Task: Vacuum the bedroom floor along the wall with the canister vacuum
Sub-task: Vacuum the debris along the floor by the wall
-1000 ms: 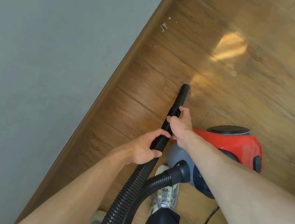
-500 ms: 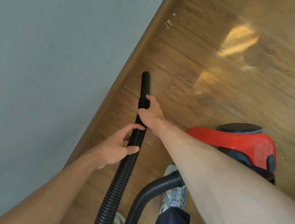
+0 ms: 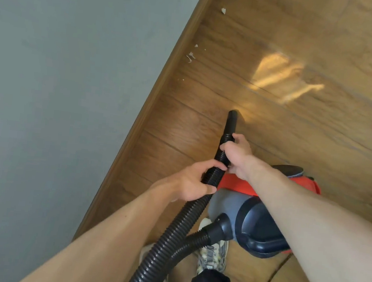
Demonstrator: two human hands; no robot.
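Wood floor [image 3: 307, 150], left hand [image 3: 192, 184] and right hand [image 3: 239, 156] around hose [image 3: 170, 235]

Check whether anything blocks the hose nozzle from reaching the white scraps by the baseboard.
Nothing visible does: only bare wooden floor lies between the nozzle and the white scraps beside the baseboard.

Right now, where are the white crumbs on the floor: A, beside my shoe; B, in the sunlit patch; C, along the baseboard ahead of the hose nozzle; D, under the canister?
C: the white crumbs lie close to the baseboard, farther along than the hose nozzle.
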